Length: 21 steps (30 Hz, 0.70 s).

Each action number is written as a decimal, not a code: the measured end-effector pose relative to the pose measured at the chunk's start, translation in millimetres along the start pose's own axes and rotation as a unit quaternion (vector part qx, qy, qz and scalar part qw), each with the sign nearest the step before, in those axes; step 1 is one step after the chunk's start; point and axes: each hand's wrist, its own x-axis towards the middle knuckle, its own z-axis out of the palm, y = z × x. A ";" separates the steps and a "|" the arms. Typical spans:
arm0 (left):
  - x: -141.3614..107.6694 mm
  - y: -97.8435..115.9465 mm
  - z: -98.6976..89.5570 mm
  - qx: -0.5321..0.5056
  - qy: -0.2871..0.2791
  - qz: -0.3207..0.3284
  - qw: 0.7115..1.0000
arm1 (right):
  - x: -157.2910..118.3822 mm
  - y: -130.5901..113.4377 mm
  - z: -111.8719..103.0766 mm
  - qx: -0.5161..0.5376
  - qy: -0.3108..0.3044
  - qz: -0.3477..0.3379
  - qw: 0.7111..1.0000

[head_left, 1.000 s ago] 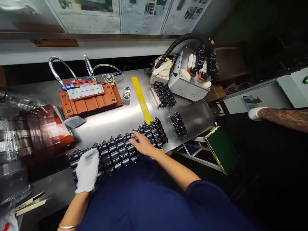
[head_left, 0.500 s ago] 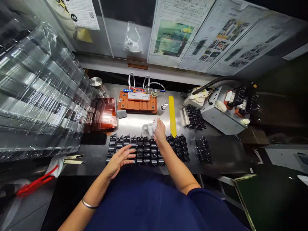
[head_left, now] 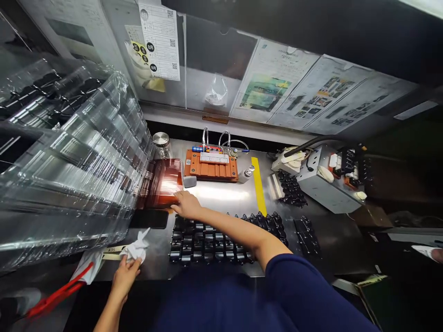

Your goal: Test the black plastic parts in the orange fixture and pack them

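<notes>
At the left of the bench my left hand (head_left: 126, 274) is closed on a crumpled white cloth (head_left: 135, 249), beside a pair of pale tweezers (head_left: 114, 249) marked A35. My right arm reaches across to the left over rows of black moulded parts (head_left: 207, 242). My right hand (head_left: 187, 205) has its fingers bent round the front right corner of a translucent reddish-brown plastic box (head_left: 166, 177). What the fingertips touch inside the corner is partly hidden.
Tall stacked clear trays (head_left: 79, 170) stand on the left, near a dark flat phone-like slab (head_left: 150, 218). An orange fixture (head_left: 211, 170), a small bottle (head_left: 246, 175) and a yellow strip (head_left: 258, 184) lie behind the parts. A grey machine (head_left: 328, 184) is at right.
The white cloth has passed from my right hand to my left, which has moved left and down. My right hand has swung left to the reddish-brown box. The view has turned left.
</notes>
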 end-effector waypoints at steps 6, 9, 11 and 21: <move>0.2 39.5 8.3 0.300 0.091 0.196 0.929 | 24.2 11.1 39.0 -0.148 -0.070 -0.052 0.985; 8.4 53.3 20.8 0.224 0.061 0.248 0.940 | 28.7 18.1 50.7 -0.159 -0.069 -0.044 0.984; 17.9 57.4 32.9 0.182 0.016 0.265 0.947 | 31.4 22.5 54.2 -0.156 -0.050 -0.050 0.985; 52.4 86.9 90.4 0.235 0.049 0.412 0.879 | 39.8 34.5 51.1 -0.172 -0.001 -0.099 0.980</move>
